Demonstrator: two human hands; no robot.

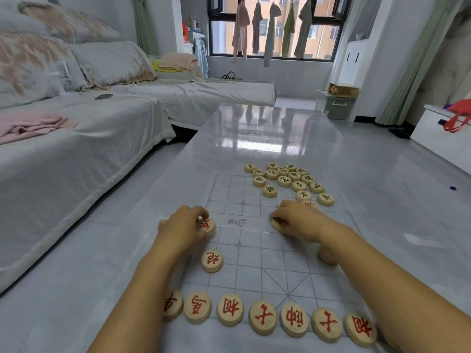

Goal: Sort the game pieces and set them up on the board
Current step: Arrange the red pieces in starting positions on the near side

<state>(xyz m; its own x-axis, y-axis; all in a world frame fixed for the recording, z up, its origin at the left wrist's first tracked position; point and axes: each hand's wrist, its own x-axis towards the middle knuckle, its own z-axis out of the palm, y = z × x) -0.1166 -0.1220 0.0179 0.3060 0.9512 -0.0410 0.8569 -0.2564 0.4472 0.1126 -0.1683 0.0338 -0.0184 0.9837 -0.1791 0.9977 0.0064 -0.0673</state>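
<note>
The xiangqi board (254,253) lies flat on the glossy surface (267,133). At its left edge, by the river line, the left hand (182,226) pinches a red-lettered piece (207,225). Nearer its middle, the right hand (298,220) grips a second red piece (277,222). A row of red pieces (262,317) lines its near edge, and black-lettered pieces (284,180) cluster at its far right corner.

Centre frame, the board (257,253) lies open between the left hand (183,225) and right hand (298,222). Black-lettered pieces (288,178) crowd its upper right; a row of red pieces (262,317) bars the bottom edge. Open table (267,128) stretches beyond, upward.
</note>
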